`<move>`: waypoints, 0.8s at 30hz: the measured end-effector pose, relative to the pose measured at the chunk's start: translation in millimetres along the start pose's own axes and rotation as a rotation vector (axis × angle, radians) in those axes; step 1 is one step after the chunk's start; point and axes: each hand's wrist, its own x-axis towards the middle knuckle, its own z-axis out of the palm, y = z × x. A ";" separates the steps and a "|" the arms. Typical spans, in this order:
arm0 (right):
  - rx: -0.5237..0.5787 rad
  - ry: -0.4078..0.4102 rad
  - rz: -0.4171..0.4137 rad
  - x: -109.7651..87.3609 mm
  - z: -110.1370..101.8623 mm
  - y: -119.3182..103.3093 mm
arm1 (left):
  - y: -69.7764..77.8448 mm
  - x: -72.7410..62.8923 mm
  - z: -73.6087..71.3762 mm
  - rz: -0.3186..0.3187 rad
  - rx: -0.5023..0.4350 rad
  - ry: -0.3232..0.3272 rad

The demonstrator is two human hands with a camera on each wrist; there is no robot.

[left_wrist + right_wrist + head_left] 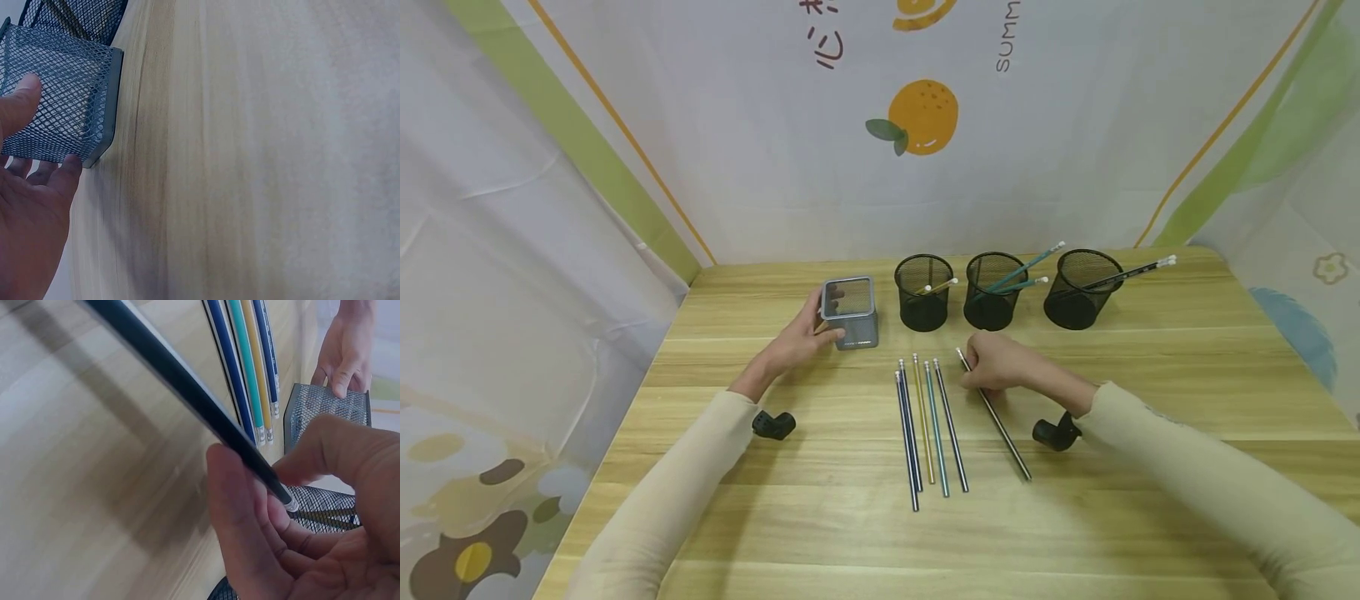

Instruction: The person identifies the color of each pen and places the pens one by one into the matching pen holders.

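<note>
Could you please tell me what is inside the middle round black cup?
Two teal pencils lean inside, erasers up; the cup hides their lower ends.

The right wrist view's top edge cuts off the dark pencil (189, 387).

"SUMM" lettering (1008, 37), cut off above, character "心" (826, 47), both on white backdrop cloth (1037, 150)

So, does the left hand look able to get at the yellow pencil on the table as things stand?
Probably not now: the left hand is gripping the square mesh holder. Were it freed, the way looks open from above, though the yellow pencil lies between a dark pencil and a teal one.
</note>
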 end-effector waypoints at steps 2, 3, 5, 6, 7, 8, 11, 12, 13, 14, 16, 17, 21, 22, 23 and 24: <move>0.013 0.010 0.010 -1.2 -1.2 0.9 | -0.2 -0.1 -0.1 0.002 0.000 0.000; 0.018 0.017 0.011 -1.9 -1.8 1.4 | -0.4 0.0 -0.2 0.005 -0.001 -0.001; 0.039 0.030 0.013 -3.0 -2.7 2.0 | -0.9 0.1 -0.4 0.009 -0.001 -0.004; 0.051 0.036 0.012 -3.5 -3.1 2.6 | -1.1 0.1 -0.5 0.009 0.000 -0.005; 0.068 0.040 0.014 -4.3 -3.6 3.1 | -1.4 0.3 -0.6 0.011 0.002 -0.006; 0.086 0.047 0.011 -4.7 -4.0 3.5 | -1.7 0.4 -0.7 0.012 0.004 -0.007; 0.131 0.066 0.001 -6.8 -5.8 5.4 | -2.1 0.4 -0.7 0.013 0.007 -0.010; 0.145 0.073 -0.003 -7.9 -6.6 6.2 | -2.3 0.4 -0.7 0.015 0.007 -0.012; 0.157 0.080 -0.008 -9.0 -7.4 6.8 | -2.3 0.4 -0.6 0.016 0.007 -0.012; 0.167 0.086 -0.014 -10.1 -8.2 7.7 | -2.2 0.3 -0.6 0.015 0.006 -0.013; 0.189 0.096 -0.028 -12.4 -10.1 9.8 | -2.0 0.0 -0.4 0.014 0.008 -0.012; 0.198 0.100 -0.036 -13.1 -10.9 11.5 | -1.8 0.1 -0.3 0.013 0.009 -0.011; 0.241 0.103 -0.054 -16.6 -14.8 17.1 | -1.8 0.2 -0.4 0.011 0.012 -0.004; 0.254 0.103 -0.055 -17.7 -15.9 18.1 | -1.9 0.3 -0.5 0.011 0.011 -0.003; 0.267 0.100 -0.055 -19.1 -17.1 19.2 | -2.3 0.5 -0.5 0.012 0.012 -0.002; 0.282 0.097 -0.055 -20.7 -18.4 19.9 | -2.5 0.5 -0.5 0.013 0.011 -0.001</move>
